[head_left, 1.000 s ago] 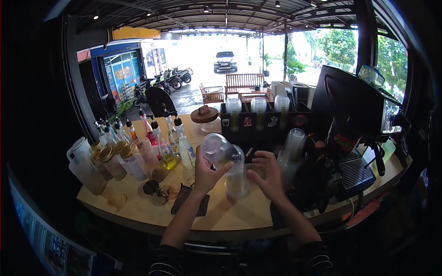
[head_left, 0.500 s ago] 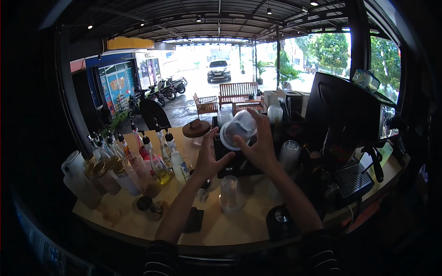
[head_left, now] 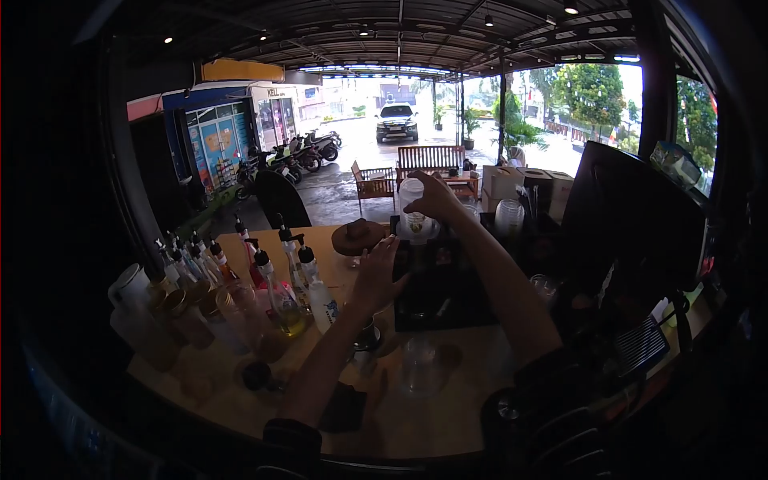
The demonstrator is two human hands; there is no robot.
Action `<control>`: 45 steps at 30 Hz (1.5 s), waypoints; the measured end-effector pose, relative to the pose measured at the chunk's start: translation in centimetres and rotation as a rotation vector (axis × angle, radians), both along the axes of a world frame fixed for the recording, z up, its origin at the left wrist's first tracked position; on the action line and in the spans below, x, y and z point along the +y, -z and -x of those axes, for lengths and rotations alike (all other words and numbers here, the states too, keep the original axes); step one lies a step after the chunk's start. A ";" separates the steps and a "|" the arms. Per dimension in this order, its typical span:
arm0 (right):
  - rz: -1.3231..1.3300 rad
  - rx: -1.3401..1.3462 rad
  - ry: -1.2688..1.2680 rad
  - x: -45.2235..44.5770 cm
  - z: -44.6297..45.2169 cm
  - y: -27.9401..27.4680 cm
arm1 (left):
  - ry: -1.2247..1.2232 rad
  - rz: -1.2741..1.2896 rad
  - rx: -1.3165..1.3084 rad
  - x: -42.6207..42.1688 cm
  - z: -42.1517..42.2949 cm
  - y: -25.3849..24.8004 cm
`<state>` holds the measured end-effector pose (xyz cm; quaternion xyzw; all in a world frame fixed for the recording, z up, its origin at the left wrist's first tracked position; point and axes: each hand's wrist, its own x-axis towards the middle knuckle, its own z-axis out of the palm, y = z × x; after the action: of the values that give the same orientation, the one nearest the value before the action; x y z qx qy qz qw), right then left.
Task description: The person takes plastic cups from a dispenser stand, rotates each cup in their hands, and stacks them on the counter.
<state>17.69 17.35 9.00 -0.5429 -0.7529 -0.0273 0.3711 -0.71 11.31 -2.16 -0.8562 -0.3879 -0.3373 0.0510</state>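
Note:
My right hand (head_left: 434,198) reaches to the far side of the counter, its fingers closed round a clear plastic cup (head_left: 412,192). The cup stands upright at the back edge of a black box-like unit (head_left: 436,300); whether it rests there or is held just above, I cannot tell. My left hand (head_left: 378,276) is empty and open, thumb apart from the fingers. It hovers beside a round wooden lid (head_left: 358,237) and a white pump bottle (head_left: 322,308). Another clear cup (head_left: 419,368) is on the counter between my forearms, dimly lit.
Several pump bottles (head_left: 280,300) and jars (head_left: 184,316) crowd the left of the counter (head_left: 436,428). More clear cups (head_left: 510,216) stand at the back right. A large dark machine (head_left: 636,216) with a drip grille (head_left: 642,346) fills the right side.
My right hand has carried the cup away from me, turning it from tilted to upright at the back of the black unit. My left hand has separated from it. The camera view has shifted and darkened.

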 end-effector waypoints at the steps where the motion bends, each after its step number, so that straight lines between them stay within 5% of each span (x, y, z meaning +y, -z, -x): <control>1: -0.028 -0.014 -0.002 0.5 0.0 0.2 | -0.010 -0.006 0.012 -0.1 0.0 -0.2; 12: 0.288 -0.107 -0.032 0.0 0.2 0.3 | 0.045 -0.087 -0.097 -0.2 -0.1 0.0; 29: -0.010 -0.164 0.183 0.5 0.9 5.6 | -0.037 -0.026 -0.022 -1.2 0.1 -0.1; 33: -0.188 -0.111 0.269 -7.0 3.0 4.7 | 0.202 -0.039 -0.214 -3.5 1.9 0.3; 35: -0.361 0.049 0.036 -10.3 3.0 5.4 | 0.274 0.072 -0.305 -6.3 2.9 1.8; 39: 0.039 0.690 -0.258 -20.1 3.9 10.6 | 0.398 0.396 -0.387 -10.8 4.9 7.4; 45: 0.198 0.647 -0.254 -24.4 3.3 22.6 | 0.371 0.583 -0.199 -14.2 5.2 12.7</control>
<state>14.36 -7.08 -13.63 -0.4589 -0.6568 0.2655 0.5362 -5.89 -2.88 -14.83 -0.8534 -0.3091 -0.2978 -0.2957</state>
